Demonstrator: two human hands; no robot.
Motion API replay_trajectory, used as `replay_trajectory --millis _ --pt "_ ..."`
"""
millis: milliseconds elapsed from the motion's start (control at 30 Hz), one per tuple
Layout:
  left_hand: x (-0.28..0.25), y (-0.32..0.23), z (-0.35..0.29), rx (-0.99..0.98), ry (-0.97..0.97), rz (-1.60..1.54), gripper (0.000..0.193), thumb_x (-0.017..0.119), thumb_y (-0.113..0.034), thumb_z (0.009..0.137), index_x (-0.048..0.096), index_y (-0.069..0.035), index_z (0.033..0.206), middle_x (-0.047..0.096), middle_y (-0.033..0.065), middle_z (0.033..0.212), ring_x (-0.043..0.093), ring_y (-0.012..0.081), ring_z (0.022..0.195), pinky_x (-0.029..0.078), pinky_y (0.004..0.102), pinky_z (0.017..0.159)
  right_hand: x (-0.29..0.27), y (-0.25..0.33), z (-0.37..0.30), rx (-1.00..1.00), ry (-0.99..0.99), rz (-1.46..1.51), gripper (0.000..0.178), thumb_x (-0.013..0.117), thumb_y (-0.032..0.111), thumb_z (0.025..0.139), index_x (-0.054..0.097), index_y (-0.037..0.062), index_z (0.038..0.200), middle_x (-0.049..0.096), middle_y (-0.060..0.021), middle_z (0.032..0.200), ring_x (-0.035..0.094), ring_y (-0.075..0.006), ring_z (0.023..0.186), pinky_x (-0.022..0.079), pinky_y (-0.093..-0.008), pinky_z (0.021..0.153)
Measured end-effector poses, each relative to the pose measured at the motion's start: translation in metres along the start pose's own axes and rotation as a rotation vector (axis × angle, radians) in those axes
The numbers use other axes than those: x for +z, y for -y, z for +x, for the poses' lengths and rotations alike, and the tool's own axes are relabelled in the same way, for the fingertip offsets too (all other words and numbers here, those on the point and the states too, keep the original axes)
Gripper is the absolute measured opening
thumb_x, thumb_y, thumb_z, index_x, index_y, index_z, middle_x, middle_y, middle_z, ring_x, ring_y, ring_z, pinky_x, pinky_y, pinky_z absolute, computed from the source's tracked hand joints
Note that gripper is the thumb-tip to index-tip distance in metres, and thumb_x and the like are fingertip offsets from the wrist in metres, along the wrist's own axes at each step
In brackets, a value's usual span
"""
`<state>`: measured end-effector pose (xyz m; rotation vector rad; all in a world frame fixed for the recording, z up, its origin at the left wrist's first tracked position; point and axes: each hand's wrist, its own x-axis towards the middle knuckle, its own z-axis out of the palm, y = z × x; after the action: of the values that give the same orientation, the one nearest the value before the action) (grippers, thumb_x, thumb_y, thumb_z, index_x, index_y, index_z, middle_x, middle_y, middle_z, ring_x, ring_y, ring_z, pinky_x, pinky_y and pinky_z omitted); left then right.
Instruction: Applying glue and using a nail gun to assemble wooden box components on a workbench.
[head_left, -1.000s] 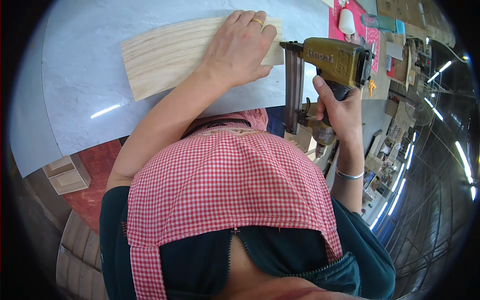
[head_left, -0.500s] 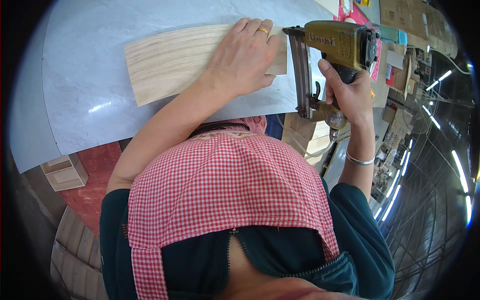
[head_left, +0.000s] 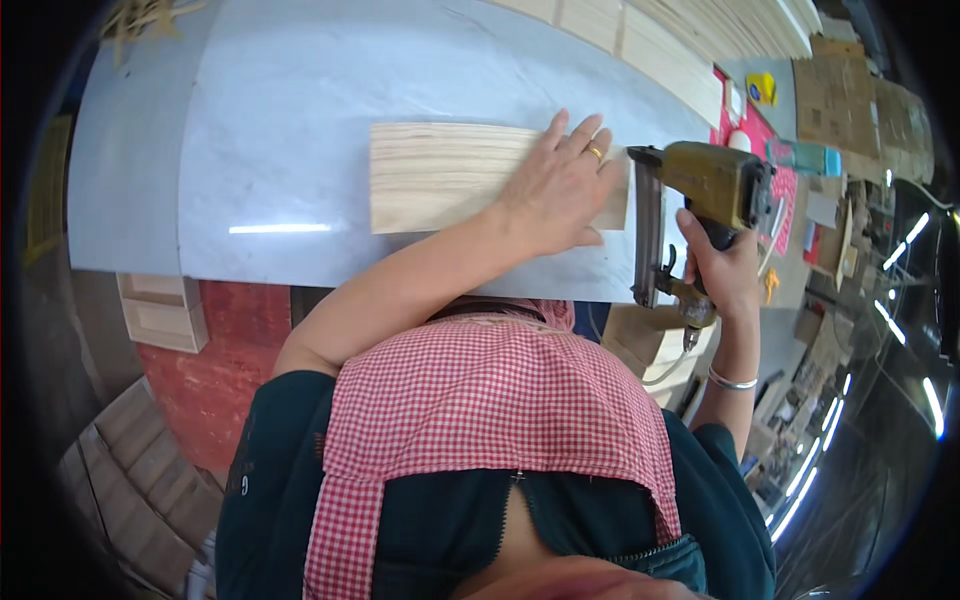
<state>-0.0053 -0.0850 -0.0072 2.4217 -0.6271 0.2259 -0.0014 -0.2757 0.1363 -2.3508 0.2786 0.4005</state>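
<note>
A pale wooden board (head_left: 440,170) with clear grain lies on the light grey tabletop, its length running left to right. My left hand (head_left: 560,180) rests flat across its right part, fingers stretched toward the far edge. A gold ring is on one finger. My right hand (head_left: 725,265) grips the handle of a gold-and-black nail gun (head_left: 705,185). It is held upright at the right end of the board, with its nose toward the board's far right corner. Whether the nose touches the wood I cannot tell. A hose joins the tool at its lower end.
Long pale wooden strips (head_left: 660,60) line the table's far right side. A teal bottle (head_left: 805,158) lies beyond the nail gun on pink cloth, near cardboard boxes (head_left: 840,100). Thin wood scraps (head_left: 150,25) sit far left. A small wooden compartment box (head_left: 160,312) stands below the table's left part.
The view has shifted, so board, hands and nail gun appear lower and further right. My left fingers have spread a little over the board. The right hand still holds the nail gun.
</note>
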Motion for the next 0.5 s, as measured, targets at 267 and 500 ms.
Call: replay_trajectory --millis 267,500 --pt "-0.112 0.055 -0.109 -0.207 0.129 0.227 0.056 0.087 -0.017 0.064 0.059 -0.004 0.111 0.047 0.0220 0.148 0.039 0.0403 0.141 0.032 0.0514 0.118 -0.014 -0.037 -0.041 -0.029 -0.037 0.040 0.021 0.076 0.017 0.091 0.067 -0.0013 0.087 0.056 -0.0016 0.057 0.046 -0.0085 0.041 0.038 -0.0239 0.039" --pt "-0.091 0.059 -0.083 -0.151 0.051 0.108 0.039 0.078 -0.011 0.064 0.059 -0.005 0.097 0.055 0.0176 0.122 0.052 0.0363 0.112 0.044 0.0438 0.100 -0.017 -0.058 -0.070 -0.002 -0.064 0.068 0.021 0.077 0.017 0.090 0.068 -0.0011 0.085 0.056 -0.0011 0.056 0.044 -0.0088 0.042 0.035 -0.0245 0.041"
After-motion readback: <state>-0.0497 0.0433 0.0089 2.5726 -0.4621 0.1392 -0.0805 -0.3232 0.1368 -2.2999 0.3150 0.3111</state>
